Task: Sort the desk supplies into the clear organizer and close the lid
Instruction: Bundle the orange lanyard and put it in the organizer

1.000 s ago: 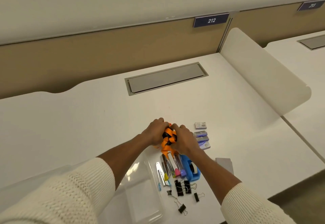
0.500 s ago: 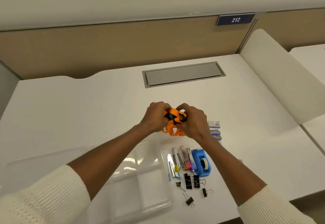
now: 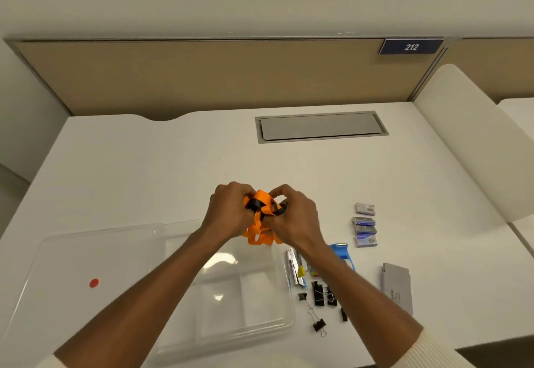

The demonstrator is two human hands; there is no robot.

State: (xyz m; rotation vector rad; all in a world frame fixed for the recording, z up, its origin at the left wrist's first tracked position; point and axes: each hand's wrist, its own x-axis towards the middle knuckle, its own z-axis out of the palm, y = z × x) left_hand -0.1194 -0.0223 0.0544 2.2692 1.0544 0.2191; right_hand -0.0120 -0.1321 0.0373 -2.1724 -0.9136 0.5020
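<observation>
Both hands hold a bundled orange and black strap [image 3: 261, 217] above the white desk. My left hand [image 3: 228, 211] grips its left side and my right hand [image 3: 294, 217] its right side; loose orange loops hang below. The clear organizer [image 3: 231, 304] lies open under my left forearm, its lid [image 3: 86, 275] folded out to the left with a red dot on it. To the right of the organizer lie a stapler and pens [image 3: 296, 270], a blue tape dispenser [image 3: 342, 253], several black binder clips [image 3: 319, 295], staple boxes [image 3: 364, 227] and a grey card [image 3: 397, 288].
A grey cable hatch [image 3: 320, 126] is set into the desk at the back. A tan partition [image 3: 202, 75] with a "212" sign [image 3: 410, 46] stands behind. A white curved divider [image 3: 474, 136] bounds the right side. The desk's front edge [image 3: 491, 341] is close below.
The view has shifted so the whole scene moved right in the frame. My hands lifted the strap bundle slightly off the supplies and keep working it between them.
</observation>
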